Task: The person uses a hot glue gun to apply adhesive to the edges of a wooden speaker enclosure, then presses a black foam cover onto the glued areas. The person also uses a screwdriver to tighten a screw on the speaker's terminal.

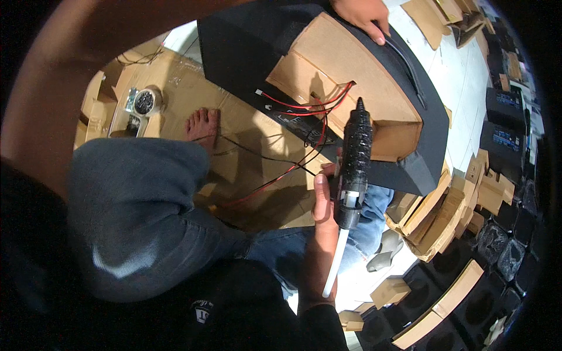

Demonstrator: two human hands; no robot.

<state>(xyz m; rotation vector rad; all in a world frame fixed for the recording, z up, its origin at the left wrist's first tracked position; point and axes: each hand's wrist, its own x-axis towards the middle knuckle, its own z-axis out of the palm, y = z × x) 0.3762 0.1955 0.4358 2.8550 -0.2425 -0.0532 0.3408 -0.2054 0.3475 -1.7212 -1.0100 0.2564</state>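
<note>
Head cam: right hand (321,202) w/ knobbly black glue gun (355,158), white stick.

Floor (468,76), cardboard sheet (187,88), cardboard offcuts (436,210)

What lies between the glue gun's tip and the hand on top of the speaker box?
In the head view, bare wood panel and red wires lie between the glue gun and left hand.

Cardboard pieces (436,213) stacked near black boxes (503,137) on the floor.
</note>
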